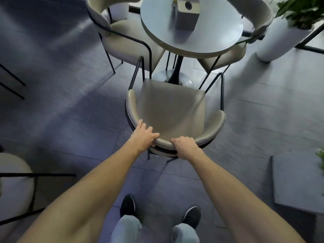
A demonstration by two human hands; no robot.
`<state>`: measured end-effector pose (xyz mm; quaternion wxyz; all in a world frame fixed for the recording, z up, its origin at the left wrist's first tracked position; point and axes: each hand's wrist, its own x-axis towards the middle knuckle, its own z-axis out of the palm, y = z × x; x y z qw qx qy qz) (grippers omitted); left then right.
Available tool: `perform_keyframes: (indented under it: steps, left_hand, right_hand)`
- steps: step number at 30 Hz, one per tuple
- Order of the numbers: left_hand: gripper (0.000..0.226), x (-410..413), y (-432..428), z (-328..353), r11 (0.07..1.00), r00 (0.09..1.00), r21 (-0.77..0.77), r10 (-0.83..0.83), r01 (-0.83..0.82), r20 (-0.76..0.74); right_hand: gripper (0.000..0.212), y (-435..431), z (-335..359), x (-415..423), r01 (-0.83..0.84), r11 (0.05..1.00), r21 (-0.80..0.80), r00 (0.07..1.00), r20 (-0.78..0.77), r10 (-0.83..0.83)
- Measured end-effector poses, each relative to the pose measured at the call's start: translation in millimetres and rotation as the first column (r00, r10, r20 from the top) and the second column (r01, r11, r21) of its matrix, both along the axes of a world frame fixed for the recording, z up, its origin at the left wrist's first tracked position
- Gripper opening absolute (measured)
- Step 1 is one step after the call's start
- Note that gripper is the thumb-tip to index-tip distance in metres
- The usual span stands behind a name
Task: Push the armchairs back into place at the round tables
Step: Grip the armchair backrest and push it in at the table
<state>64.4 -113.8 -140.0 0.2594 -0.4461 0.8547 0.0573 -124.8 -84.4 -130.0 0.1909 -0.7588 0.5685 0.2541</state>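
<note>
A beige armchair (pixel 172 109) with a black metal frame stands in front of me, its seat facing the round grey table (pixel 206 39). My left hand (pixel 144 136) rests over the left part of its curved backrest, fingers wrapped on the rim. My right hand (pixel 186 147) grips the backrest's middle rim. The chair's front edge lies near the table's pedestal base (pixel 172 78), short of the tabletop. Two more beige armchairs sit at the table, one on the left (pixel 122 34) and one on the right (pixel 249 41).
A grey box (pixel 186 16) stands on the table. A white planter with a green plant (pixel 280 37) is at the right. Another chair (pixel 15 181) is at my lower left, a low grey table (pixel 298 181) at my lower right. My shoes (pixel 128 206) stand on grey floor tiles.
</note>
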Motion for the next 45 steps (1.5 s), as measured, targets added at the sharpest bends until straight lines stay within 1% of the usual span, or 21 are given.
perform_keyframes:
  steps: [8,13,20,28,33,36,41,45]
  left_hand:
    - [0.041,-86,18,-1,0.993,0.993,0.010,0.115,-0.115,-0.017]
    - [0.041,-129,13,-2,0.987,0.987,0.010,0.159,-0.159,-0.036]
    - [0.032,-180,12,-3,0.977,0.976,-0.039,0.207,-0.210,-0.068]
    - [0.030,-205,8,-4,0.963,0.961,-0.025,0.267,-0.269,-0.074]
    - [0.023,-215,16,-8,0.956,0.956,-0.053,0.286,-0.289,-0.066]
    - [0.023,-222,19,-7,0.952,0.953,-0.059,0.297,-0.301,-0.065]
    - [0.024,-234,23,-5,0.951,0.952,-0.060,0.298,-0.302,-0.066]
    - [0.023,-237,23,-9,0.946,0.948,-0.079,0.308,-0.314,-0.077]
  right_hand:
    - [0.035,-1,1,-88,-0.094,0.996,-0.002,0.996,0.002,0.094]
    - [0.032,-10,0,-132,-0.123,0.991,-0.052,0.992,0.007,0.124]
    - [0.035,-21,-5,-185,-0.158,0.984,-0.082,0.987,0.022,0.161]
    - [0.035,-35,-7,-210,-0.200,0.976,-0.085,0.978,0.041,0.204]
    - [0.035,-31,-7,-222,-0.215,0.972,-0.099,0.973,0.065,0.222]
    - [0.037,-31,-7,-228,-0.230,0.967,-0.108,0.969,0.069,0.238]
    - [0.034,-31,-5,-240,-0.263,0.958,-0.115,0.962,0.047,0.269]
    - [0.033,-32,-7,-245,-0.269,0.955,-0.126,0.959,0.062,0.278]
